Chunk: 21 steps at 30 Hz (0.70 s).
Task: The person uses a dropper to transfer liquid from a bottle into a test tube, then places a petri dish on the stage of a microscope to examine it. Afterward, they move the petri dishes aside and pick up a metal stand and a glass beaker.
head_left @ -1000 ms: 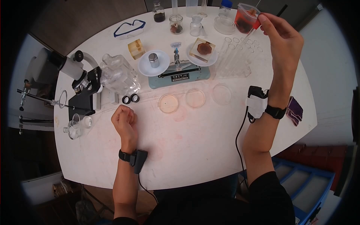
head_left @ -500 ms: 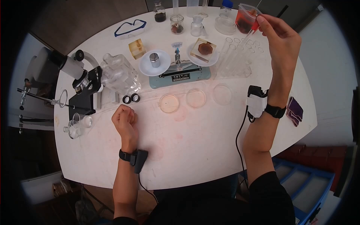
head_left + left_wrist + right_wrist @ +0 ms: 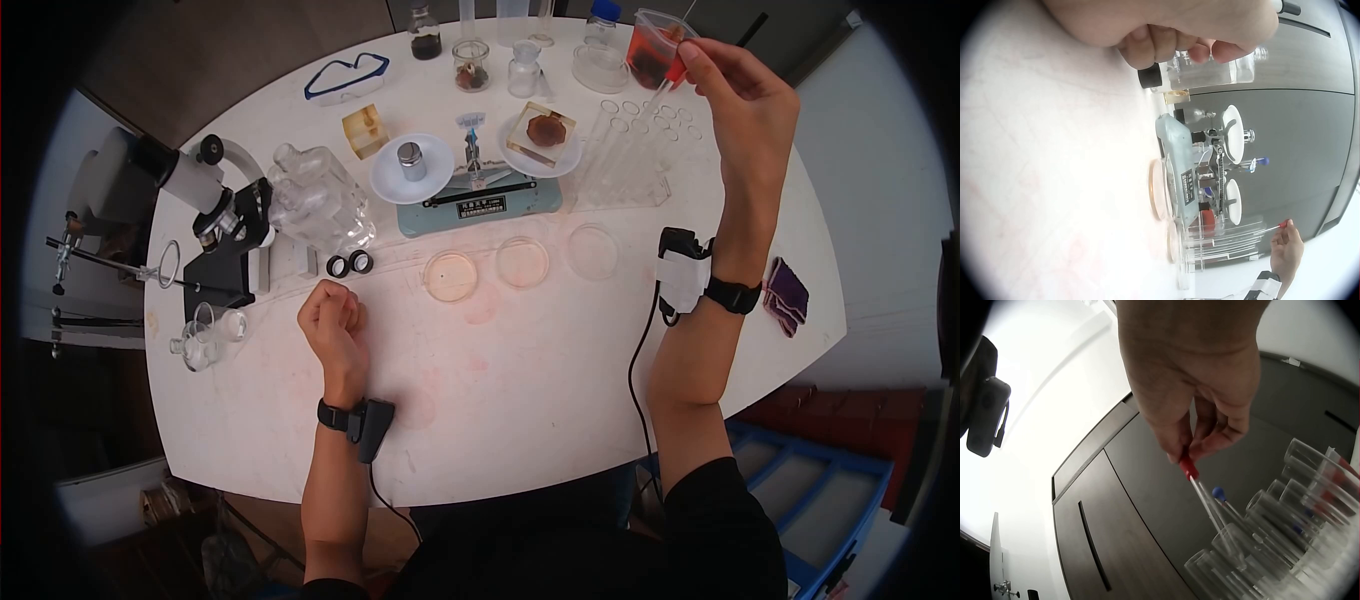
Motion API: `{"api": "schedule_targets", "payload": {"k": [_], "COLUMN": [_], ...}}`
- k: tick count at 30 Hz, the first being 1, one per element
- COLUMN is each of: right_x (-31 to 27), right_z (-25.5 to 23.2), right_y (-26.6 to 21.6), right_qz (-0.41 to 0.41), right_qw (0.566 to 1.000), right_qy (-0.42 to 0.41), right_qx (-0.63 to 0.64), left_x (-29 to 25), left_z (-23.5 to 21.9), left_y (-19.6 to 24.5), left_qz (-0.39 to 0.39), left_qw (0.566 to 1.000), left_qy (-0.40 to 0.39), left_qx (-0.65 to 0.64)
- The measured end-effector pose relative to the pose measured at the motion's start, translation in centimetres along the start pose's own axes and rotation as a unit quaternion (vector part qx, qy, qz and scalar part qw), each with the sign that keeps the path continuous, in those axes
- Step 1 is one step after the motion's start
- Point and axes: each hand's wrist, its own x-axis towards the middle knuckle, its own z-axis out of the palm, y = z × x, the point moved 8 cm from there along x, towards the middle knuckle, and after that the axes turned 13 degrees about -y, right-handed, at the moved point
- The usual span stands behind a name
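My right hand pinches the red bulb of a glass dropper between thumb and fingers. The dropper's clear tube slants down to the open tops of the test tubes; in the right wrist view its lower end overlaps one tube, and its tip is hard to make out. My left hand rests on the table with curled fingers and nothing visible in them, just in front of two small black rings. Three petri dishes lie in a row between the hands.
A balance holds a metal weight and a clear block. At left stand a microscope and clear bottles. Behind are jars, goggles and a beaker of red liquid. A purple cloth lies at right.
The right hand has shifted slightly left and down with the dropper, still pinching its bulb. The left hand stays where it was.
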Motion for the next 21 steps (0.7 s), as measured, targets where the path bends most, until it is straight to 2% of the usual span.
{"api": "schedule_targets", "payload": {"k": [21], "right_x": [0.13], "right_z": [0.99], "right_y": [0.11], "right_qz": [0.009], "right_qw": [0.998], "right_qy": [-0.050], "right_qx": [0.022], "left_x": [-0.01], "left_z": [-0.02], "left_y": [-0.08], "left_qz": [-0.006], "left_qw": [1.000], "left_qy": [0.008], "left_qx": [-0.003]}}
